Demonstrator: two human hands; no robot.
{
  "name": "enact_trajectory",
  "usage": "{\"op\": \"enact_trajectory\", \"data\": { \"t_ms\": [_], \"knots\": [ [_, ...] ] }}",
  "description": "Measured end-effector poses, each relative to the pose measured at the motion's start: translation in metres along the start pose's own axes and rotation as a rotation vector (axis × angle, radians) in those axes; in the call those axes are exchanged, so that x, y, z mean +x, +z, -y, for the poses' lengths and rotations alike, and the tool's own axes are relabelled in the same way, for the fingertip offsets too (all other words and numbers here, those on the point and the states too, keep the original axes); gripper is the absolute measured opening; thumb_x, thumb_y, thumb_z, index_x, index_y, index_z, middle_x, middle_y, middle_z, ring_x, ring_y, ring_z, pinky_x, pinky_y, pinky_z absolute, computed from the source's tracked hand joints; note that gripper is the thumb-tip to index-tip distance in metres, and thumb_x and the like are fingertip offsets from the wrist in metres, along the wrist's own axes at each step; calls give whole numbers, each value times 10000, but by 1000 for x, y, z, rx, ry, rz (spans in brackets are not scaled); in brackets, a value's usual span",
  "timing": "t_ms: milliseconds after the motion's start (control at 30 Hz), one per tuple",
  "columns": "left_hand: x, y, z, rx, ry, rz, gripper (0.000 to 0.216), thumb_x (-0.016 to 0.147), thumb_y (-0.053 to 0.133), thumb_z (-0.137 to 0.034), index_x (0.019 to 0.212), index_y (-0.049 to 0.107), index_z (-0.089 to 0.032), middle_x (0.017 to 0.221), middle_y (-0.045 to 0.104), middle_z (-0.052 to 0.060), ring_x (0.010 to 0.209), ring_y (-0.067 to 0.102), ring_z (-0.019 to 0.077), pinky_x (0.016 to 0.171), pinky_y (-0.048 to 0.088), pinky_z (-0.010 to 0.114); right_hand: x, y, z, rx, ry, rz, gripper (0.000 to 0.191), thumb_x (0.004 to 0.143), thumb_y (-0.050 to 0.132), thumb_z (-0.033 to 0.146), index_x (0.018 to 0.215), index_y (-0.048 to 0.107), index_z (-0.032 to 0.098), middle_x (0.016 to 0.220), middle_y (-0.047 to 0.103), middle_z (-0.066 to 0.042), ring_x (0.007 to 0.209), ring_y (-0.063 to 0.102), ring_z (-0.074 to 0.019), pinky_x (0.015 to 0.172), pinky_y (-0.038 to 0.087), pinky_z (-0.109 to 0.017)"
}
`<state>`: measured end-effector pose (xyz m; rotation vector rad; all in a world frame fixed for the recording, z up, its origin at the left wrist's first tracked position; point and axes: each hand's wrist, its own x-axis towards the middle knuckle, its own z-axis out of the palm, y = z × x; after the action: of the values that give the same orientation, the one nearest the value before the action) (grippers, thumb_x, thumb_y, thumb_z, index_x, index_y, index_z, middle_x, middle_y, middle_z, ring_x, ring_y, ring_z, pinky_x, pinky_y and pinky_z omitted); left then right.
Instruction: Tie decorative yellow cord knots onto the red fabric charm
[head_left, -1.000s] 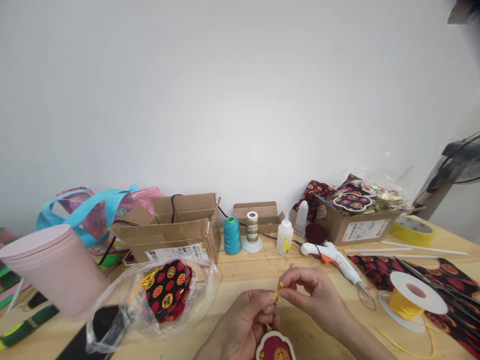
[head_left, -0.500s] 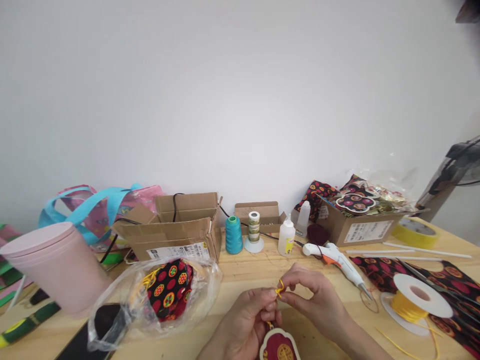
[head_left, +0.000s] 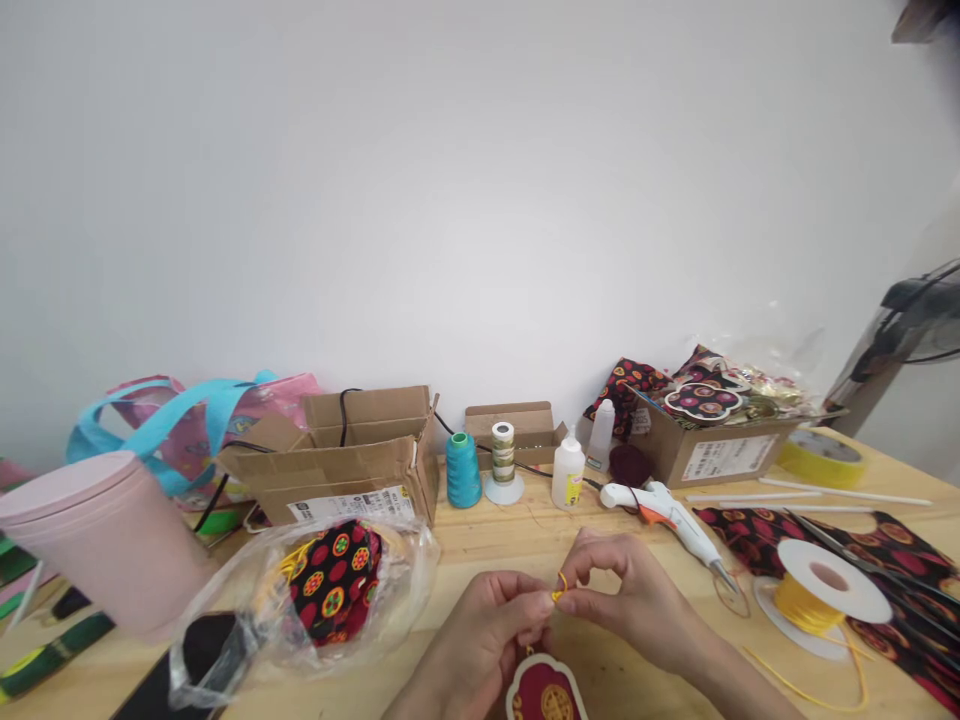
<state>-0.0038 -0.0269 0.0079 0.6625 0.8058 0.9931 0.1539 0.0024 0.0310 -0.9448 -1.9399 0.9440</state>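
Note:
Low in the middle of the view, my left hand [head_left: 491, 635] and my right hand [head_left: 622, 595] meet fingertip to fingertip. Both pinch a small loop of yellow cord [head_left: 559, 586] between thumb and forefinger. From that cord hangs a dark red ornament [head_left: 546, 696] with a gold emblem and a pale edge, just below my left fingers and partly cut off by the frame's bottom edge. Both hands are closed on the cord above the wooden table [head_left: 487, 545].
A white glue gun [head_left: 667, 515] and a spool of yellow cord [head_left: 821, 592] lie right of my hands. Patterned fabric in a clear bag [head_left: 330, 580], a pink tub [head_left: 97, 535], cardboard boxes [head_left: 352, 455], thread cones [head_left: 463, 470] and glue bottles [head_left: 568, 473] stand behind.
My fingers have worked the yellow cord slightly, the loop sitting a little lower between the fingertips. The hanging ornament has shifted a bit to the left.

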Motion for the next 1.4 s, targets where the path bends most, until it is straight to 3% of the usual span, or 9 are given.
{"op": "enact_trajectory", "data": {
  "t_ms": [400,633,900,1200,1400],
  "knots": [
    [1,5,-1,-47,20,73,90,657,557,-140,583,569,-90,423,393,-57,430,412,60,519,345,213,1,2,-2,186,123,48,173,653,597,303,632,581,132,608,537,-4,589,490,-119,557,381,-225],
    [-1,3,-2,-3,-11,79,94,662,523,-107,585,569,-82,425,379,-60,402,341,38,509,360,209,-2,1,1,151,60,86,155,696,562,296,661,558,145,635,508,6,615,473,-114,578,367,-224],
    [-2,4,-2,-86,-113,193,86,658,519,-129,619,575,-76,456,321,-72,404,245,33,517,383,227,-4,-3,3,132,-106,137,113,734,526,244,662,523,157,651,488,9,635,453,-108,597,353,-222],
    [-3,10,-6,79,26,-69,107,604,611,-204,608,547,-118,439,431,-56,458,432,74,476,307,199,-1,4,-2,218,88,-27,200,708,534,341,652,469,160,572,429,36,540,395,-88,502,330,-200],
    [-1,11,-8,188,63,-113,163,586,631,-241,630,568,-97,476,512,-19,475,452,79,462,294,188,0,8,-3,171,72,44,228,723,513,340,601,497,148,590,467,14,553,424,-97,507,340,-207]
  ]
}}
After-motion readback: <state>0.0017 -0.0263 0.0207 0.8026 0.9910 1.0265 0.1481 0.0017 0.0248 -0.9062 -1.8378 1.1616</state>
